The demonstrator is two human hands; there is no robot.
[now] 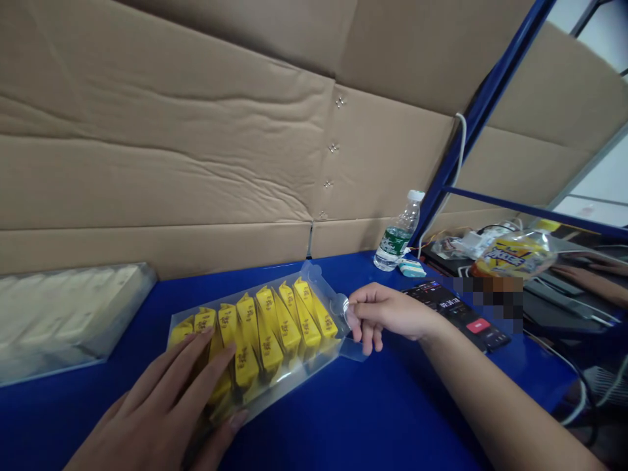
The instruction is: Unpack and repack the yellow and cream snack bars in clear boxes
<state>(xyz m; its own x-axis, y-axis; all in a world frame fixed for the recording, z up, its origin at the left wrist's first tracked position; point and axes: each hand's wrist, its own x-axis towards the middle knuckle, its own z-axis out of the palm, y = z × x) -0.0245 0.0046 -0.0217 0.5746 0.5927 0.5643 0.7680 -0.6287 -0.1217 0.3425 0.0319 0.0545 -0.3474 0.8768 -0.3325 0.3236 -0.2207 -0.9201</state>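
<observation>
A clear plastic box [304,376] lies tilted across the blue table, filled with several yellow packets [269,350] that bear dark printed characters. My left hand [169,392] grips the near left end of the box, fingers spread over its top and thumb along the near side. At the far right end, my right hand [375,314] pinches the clear end flap [338,304] between thumb and forefinger, its other fingers curled loosely. That end stands open, with another small flap sticking out below. My left hand hides the packets at the left end.
Another clear box [63,320] of whitish packets lies at the left. Behind stand cardboard walls [196,131]. A water bottle [397,232], a phone [456,314], a snack bag [515,255] and cables are at the right. Another person's hand [589,275] shows at the far right.
</observation>
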